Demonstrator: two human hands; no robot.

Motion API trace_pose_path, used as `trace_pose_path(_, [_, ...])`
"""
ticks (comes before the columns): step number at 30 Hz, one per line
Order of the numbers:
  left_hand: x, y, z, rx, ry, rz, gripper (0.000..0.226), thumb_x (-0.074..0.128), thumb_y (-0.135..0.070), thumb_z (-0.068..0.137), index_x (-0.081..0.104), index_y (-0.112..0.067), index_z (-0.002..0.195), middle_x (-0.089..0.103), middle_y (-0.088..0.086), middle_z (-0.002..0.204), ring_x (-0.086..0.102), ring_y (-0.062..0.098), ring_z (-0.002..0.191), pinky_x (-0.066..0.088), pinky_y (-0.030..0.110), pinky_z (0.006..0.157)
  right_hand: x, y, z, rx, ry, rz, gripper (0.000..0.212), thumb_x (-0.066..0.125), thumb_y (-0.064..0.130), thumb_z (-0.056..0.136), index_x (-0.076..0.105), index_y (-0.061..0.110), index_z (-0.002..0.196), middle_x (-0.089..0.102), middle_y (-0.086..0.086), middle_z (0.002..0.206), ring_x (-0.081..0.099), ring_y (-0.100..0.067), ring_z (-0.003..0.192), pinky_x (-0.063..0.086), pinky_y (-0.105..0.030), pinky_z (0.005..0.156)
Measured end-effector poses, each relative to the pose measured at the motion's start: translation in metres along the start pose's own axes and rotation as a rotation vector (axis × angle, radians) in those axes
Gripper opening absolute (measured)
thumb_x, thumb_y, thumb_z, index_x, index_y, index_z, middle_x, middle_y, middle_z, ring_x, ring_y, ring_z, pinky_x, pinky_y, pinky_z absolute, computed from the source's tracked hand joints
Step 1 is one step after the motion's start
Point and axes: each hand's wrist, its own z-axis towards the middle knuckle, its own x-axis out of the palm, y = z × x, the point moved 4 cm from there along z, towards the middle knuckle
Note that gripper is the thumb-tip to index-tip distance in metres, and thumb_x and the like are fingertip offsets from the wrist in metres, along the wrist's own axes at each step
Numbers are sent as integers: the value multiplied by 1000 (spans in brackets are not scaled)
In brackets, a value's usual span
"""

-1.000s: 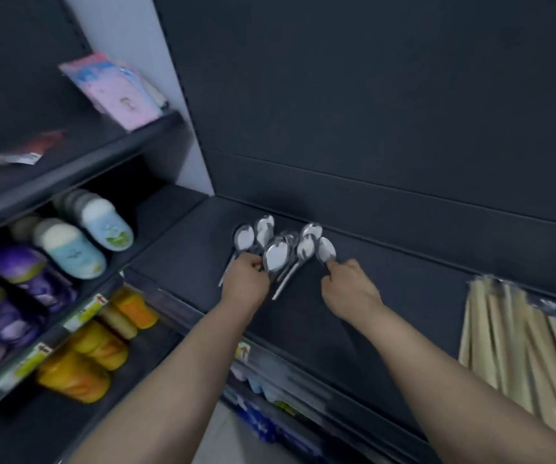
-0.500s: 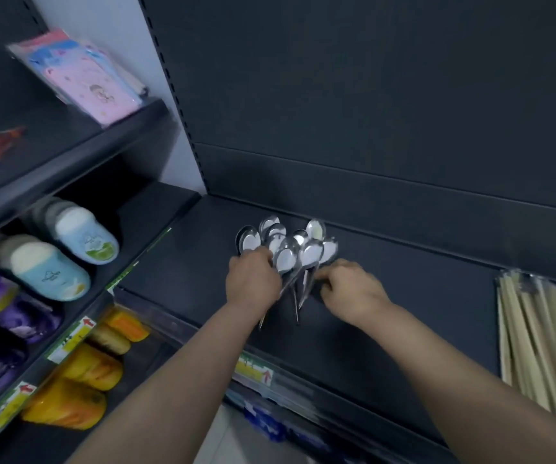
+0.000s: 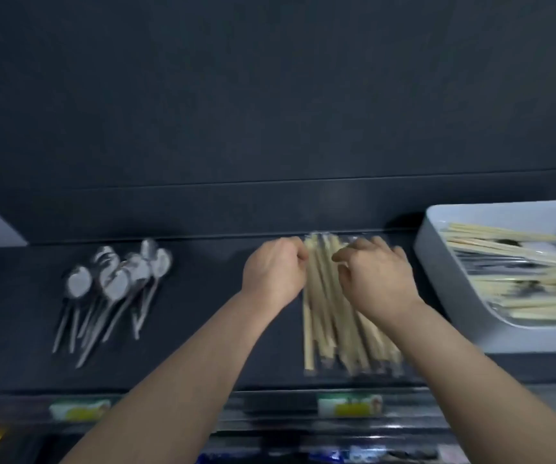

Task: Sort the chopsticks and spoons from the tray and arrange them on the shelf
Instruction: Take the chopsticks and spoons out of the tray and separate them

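Both hands sit at the far end of the chopsticks (image 3: 328, 326), which lie in a bundle on the shelf (image 3: 202, 316), pointing 12 to 6. The left hand (image 3: 274, 272) is curled tight against the bundle's 9 o'clock edge; it's too blurry to tell whether it's actually gripping any. The right hand (image 3: 375, 279) lies over the sticks, fingers bent, thumb and forefinger pinching a few. The spoons (image 3: 112, 286) are fanned out well off at 9 o'clock. The tray (image 3: 437, 249) sits at 3 o'clock with more sticks inside.
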Motion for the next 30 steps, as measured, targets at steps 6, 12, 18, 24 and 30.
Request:
trace_pose_path(6, [54, -165, -2, 164, -59, -74, 23, 52, -18, 92, 67, -27, 106, 70, -8, 103, 61, 16, 102, 50, 33, 84, -32, -157, -54, 143, -151, -43, 23, 57, 20, 83, 72, 26, 100, 68, -1, 101, 56, -30, 100, 42, -39, 78])
trace_pose_path(12, [103, -276, -6, 226, 60, -99, 22, 54, -16, 91, 68, -26, 104, 70, -11, 99, 63, 14, 97, 52, 34, 84, -39, -289, -97, 251, -46, -33, 33, 50, 18, 88, 67, 33, 112, 63, 2, 117, 50, -25, 113, 40, -38, 86])
trace_pose_path(18, [149, -318, -3, 189, 300, -6, 11, 63, -21, 88, 71, -17, 95, 72, -1, 101, 64, 20, 98, 54, 37, 86, -37, -362, -117, 327, -25, -2, 31, 50, 15, 88, 68, 32, 106, 65, 3, 109, 53, -23, 110, 37, -35, 79])
trace_pose_path(24, [183, -339, 12, 160, 403, 57, 25, 71, -40, 80, 72, -15, 78, 73, -1, 85, 66, 20, 85, 55, 37, 80, -27, -377, -125, 332, -9, 72, 26, 40, 26, 95, 65, 26, 89, 67, 2, 93, 59, -25, 88, 34, -30, 65])
trace_pose_path(30, [190, -354, 33, 207, 421, 147, 12, 61, -18, 78, 72, -14, 78, 71, 1, 86, 65, 25, 84, 54, 33, 72, -33, -392, -117, 295, 56, 83, 37, 48, 19, 92, 59, 36, 123, 60, 5, 119, 50, -21, 113, 43, -33, 81])
